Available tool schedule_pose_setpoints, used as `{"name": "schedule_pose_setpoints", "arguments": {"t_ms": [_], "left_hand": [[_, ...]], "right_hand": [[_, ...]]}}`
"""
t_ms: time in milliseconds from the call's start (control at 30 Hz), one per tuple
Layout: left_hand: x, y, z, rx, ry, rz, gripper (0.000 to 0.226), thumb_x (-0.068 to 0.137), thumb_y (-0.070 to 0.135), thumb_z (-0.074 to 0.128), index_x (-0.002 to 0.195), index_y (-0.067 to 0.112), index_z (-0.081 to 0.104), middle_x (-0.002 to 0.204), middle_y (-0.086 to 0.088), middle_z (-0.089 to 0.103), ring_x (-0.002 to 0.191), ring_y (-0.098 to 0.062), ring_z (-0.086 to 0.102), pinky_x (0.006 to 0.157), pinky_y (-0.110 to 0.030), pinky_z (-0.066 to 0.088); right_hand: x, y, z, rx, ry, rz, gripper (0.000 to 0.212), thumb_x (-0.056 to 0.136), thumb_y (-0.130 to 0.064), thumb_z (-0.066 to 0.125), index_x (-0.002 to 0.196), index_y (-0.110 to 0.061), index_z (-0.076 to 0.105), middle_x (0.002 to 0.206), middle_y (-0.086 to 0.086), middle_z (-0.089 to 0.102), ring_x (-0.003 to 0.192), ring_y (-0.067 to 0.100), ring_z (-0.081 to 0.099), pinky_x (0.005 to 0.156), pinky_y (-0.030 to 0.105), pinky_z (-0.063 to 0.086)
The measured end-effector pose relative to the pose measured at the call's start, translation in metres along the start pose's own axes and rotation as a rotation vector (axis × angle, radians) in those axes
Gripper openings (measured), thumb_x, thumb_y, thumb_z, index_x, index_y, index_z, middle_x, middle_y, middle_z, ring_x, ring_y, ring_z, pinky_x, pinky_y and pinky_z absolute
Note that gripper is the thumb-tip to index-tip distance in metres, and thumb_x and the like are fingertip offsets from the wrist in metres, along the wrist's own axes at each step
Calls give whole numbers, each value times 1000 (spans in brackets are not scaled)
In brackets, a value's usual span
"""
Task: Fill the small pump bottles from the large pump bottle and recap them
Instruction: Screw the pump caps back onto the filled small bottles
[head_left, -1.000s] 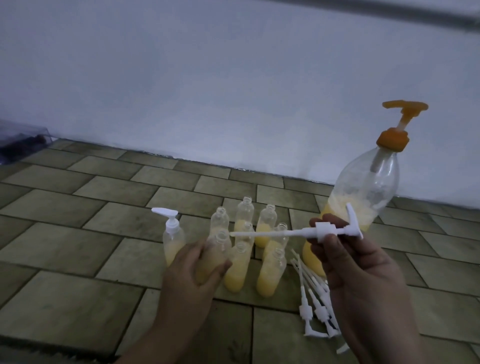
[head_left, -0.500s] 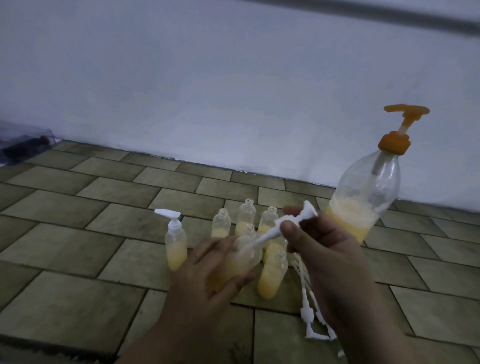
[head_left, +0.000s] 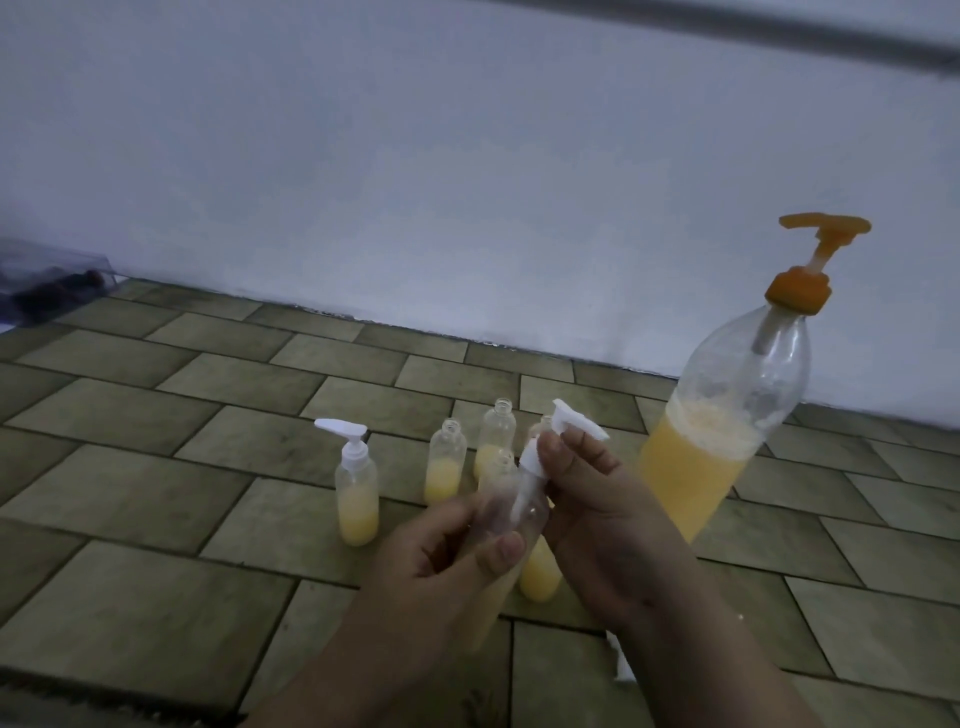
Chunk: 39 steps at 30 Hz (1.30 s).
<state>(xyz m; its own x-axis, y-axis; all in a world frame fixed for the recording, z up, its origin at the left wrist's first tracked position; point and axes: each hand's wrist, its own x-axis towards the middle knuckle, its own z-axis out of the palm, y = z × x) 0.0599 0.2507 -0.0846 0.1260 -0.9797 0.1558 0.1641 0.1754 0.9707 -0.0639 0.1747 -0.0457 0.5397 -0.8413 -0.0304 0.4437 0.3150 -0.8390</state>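
Held bottle (head_left: 501, 525): small, clear, tilted, yellow liquid in lower part; gripped in left hand, dip tube of white pump cap already inside its neck.
White pump cap (head_left: 540, 457): pinched at collar by right hand, nozzle pointing right, just above the bottle mouth, not seated.
Left hand (head_left: 441, 566): fingers and thumb curled round the small bottle.
Right hand (head_left: 597, 499): fingertips closed on the pump cap.
Capped small bottle (head_left: 356, 493): upright on floor, left of both hands.
Open small bottles (head_left: 445, 462): uncapped, part-filled, clustered just beyond the hands.
Large pump bottle (head_left: 727, 415): orange pump, about half full, right of right hand.
Floor (head_left: 156, 415): greenish tiles, pale wall (head_left: 467, 182) beyond.
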Motion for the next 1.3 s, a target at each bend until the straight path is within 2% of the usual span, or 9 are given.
{"name": "schedule_pose_setpoints", "arguments": {"t_ms": [133,267,433,567,700,833,967,1067,1300], "left_hand": [[2,5,0,-50,34,-32,27,70,31,73,96,28,74,82,0,74,77,-9,68,64,-16,48],[1,10,0,-38,35,-46,24,74,26,74,97,30,74,86,1,75,81,-8,69,64,-14,49],[2,8,-1,-52,48,-67,30,70,23,67,98,18,72,87,2,75,81,-5,69,63,-12,48],[2,8,0,-20,42,-58,31,69,21,66,100,18,71,87,4,75,82,-4,69,64,-12,48],[5,8,-2,2,54,-53,23,72,28,69,95,25,75,89,2,75,82,-7,69,64,-13,49],[6,8,-1,55,54,-31,18,75,30,74,92,27,76,85,2,74,79,-7,68,63,-13,50],[8,5,-1,76,63,-40,23,74,29,71,96,24,72,88,4,74,81,-5,68,63,-11,49],[8,5,0,116,36,-26,19,75,33,74,93,31,75,91,1,74,83,-9,68,67,-15,52],[8,2,0,111,42,-36,21,73,34,74,94,31,75,92,4,74,86,-6,68,68,-14,51]], "right_hand": [[-1,-1,-3,58,-45,-2,39,57,-25,88,90,-11,72,105,15,69,89,23,67,76,35,56],[1,0,-6,-24,7,-56,44,46,-24,93,76,-14,63,87,8,66,83,23,61,74,36,51],[-1,-6,-6,-45,-15,-62,8,73,-17,67,77,-13,62,107,15,69,95,24,65,86,43,45],[4,1,-7,-80,55,-104,41,47,-23,91,79,-17,67,86,8,65,80,21,62,74,34,51],[3,-2,-8,-64,54,-34,37,73,-17,75,105,-7,61,105,14,69,91,24,66,78,38,51],[5,2,-9,-92,88,-68,67,48,-26,92,106,-7,65,96,14,67,89,28,64,76,35,55],[2,1,-10,-71,66,-45,51,68,-25,76,115,-10,62,107,12,70,94,25,67,79,35,55],[3,3,-12,-47,140,-68,81,45,-28,92,115,-5,59,95,11,67,86,24,65,75,33,55],[0,2,-11,-76,172,-81,53,64,-4,82,112,-7,58,85,7,69,81,21,66,83,42,49]]}}
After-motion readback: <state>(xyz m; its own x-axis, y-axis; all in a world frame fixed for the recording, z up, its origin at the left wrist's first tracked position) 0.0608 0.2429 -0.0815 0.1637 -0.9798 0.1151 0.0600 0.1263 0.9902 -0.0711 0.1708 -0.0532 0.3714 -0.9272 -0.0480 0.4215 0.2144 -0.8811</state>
